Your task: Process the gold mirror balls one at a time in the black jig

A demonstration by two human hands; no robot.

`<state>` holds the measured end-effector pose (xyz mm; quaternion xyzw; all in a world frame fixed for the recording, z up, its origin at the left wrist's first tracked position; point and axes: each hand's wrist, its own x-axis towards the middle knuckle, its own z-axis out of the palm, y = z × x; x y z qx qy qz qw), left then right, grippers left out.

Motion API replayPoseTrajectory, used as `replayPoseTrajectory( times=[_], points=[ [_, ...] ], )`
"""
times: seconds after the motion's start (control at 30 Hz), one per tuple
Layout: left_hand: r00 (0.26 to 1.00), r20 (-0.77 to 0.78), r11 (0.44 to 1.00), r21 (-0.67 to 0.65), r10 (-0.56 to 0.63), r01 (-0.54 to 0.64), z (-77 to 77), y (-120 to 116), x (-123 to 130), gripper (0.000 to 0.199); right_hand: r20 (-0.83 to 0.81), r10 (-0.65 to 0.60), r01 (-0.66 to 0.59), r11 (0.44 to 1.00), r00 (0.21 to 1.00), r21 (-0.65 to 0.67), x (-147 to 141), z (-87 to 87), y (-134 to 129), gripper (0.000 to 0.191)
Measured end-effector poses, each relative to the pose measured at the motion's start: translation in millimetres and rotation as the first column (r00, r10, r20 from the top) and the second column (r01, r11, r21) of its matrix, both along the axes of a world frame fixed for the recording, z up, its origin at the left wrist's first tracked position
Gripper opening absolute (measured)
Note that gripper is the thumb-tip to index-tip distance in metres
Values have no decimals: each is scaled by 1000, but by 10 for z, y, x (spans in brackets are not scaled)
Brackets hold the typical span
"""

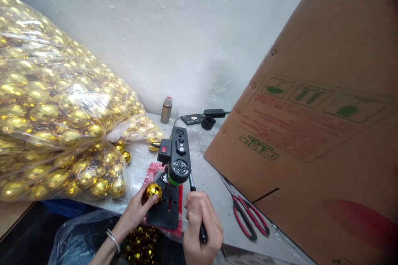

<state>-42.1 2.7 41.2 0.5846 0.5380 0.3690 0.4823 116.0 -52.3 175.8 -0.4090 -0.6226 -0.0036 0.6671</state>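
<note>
A gold mirrored ball is gripped in the fingers of my left hand, over the black base plate of a small bench drill press. The black drill press head stands just above and to the right of the ball. My right hand is wrapped round the black-gripped lever handle, whose metal rod runs up to the machine. Red plastic wrap lies under the base plate. What is under the drill head is partly hidden.
A large clear bag of gold balls fills the left. A big cardboard box leans at the right. Red-handled scissors lie beside it. Behind stand a metal bottle, a black cap and a power adapter. More gold balls sit below the table edge.
</note>
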Motion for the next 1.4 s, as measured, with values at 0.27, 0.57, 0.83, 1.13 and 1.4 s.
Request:
replayPoseTrajectory(
  times=[0.27, 0.57, 0.83, 1.13, 1.4],
  points=[
    [994, -113, 991, 133, 11, 4, 11, -31, 140, 59, -9, -4, 4, 1000, 1000, 3, 5, -24, 3, 28],
    [952, -292, 923, 384, 91, 29, 37, -36, 478, 40, 13, -1, 1, 1000, 1000, 10, 26, -29, 0, 28],
    [928, -370, 948, 306, 36, 85, 32, -13, 480, 38, -71, -33, 31, 999, 997, -31, -50, -93, -52, 29],
    [902, -419, 933, 356, 101, 61, -45, -30, 512, 34, -56, -126, 123, 990, 990, -67, -102, -410, -125, 31],
    [913, -397, 935, 350, 90, 60, -22, -32, 517, 39, -88, -198, 192, 979, 976, -70, -160, -457, -106, 34]
  ],
)
